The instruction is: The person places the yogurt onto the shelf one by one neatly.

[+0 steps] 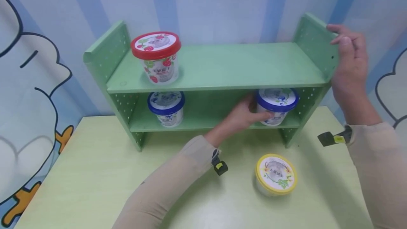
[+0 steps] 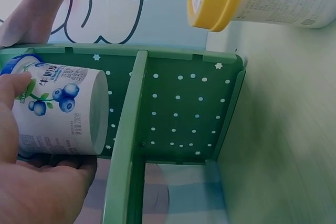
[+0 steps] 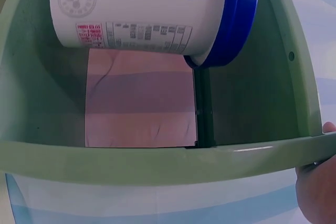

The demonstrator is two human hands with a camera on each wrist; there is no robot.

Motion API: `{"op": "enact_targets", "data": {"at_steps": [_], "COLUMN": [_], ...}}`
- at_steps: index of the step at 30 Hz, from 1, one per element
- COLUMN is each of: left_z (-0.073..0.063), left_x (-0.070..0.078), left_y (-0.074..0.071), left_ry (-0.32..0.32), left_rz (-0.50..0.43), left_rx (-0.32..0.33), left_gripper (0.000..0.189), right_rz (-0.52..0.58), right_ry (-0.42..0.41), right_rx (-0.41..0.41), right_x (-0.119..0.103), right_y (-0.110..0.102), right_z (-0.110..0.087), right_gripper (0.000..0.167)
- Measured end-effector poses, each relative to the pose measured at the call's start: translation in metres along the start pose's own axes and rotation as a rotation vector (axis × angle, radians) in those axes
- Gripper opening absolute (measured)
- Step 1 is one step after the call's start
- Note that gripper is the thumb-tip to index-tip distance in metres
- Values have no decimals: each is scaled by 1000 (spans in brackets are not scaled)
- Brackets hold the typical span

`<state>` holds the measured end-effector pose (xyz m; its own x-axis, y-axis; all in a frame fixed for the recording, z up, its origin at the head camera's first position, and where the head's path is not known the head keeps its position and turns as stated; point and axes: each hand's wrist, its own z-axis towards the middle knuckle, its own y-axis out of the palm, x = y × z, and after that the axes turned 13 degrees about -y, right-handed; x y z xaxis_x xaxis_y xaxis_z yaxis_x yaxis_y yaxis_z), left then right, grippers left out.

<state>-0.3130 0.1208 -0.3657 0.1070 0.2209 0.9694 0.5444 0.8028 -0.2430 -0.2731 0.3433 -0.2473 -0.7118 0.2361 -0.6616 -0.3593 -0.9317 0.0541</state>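
My left hand (image 1: 249, 114) reaches into the lower shelf at its right end and grips a blueberry-printed tub with a blue lid (image 1: 276, 106). Thumb and fingers lie on opposite sides of this tub in the left wrist view, where a narrow gap shows between its base and the lower board (image 2: 126, 145). At the upper right, my right hand (image 1: 351, 64) grips the edge of the green shelf rack's side panel (image 1: 318, 47), fingertips over the edge. Part of that hand (image 3: 317, 192) shows in the right wrist view.
A red-lidded strawberry tub (image 1: 159, 59) stands on the upper shelf's left end. Below it on the lower shelf is another blue-lidded tub (image 1: 168, 110). A yellow-lidded tub (image 1: 276, 174) stands on the pale table (image 1: 95, 186) in front of the rack. Behind is a striped wall (image 1: 216, 6).
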Motion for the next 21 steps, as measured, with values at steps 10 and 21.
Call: {"op": "enact_targets", "data": {"at_steps": [10,21], "left_z": [4,10], "left_x": [3,-2], "left_y": [3,8], "left_ry": [-22,-18], "left_rz": [-3,-25], "left_rx": [-5,-39], "left_gripper": [83,77], "right_rz": [-68,-83], "right_ry": [-36,-29], "right_rx": [-24,-32], "right_x": [1,0], "right_y": [0,0], "right_z": [-1,-1], "right_gripper": [20,20]}}
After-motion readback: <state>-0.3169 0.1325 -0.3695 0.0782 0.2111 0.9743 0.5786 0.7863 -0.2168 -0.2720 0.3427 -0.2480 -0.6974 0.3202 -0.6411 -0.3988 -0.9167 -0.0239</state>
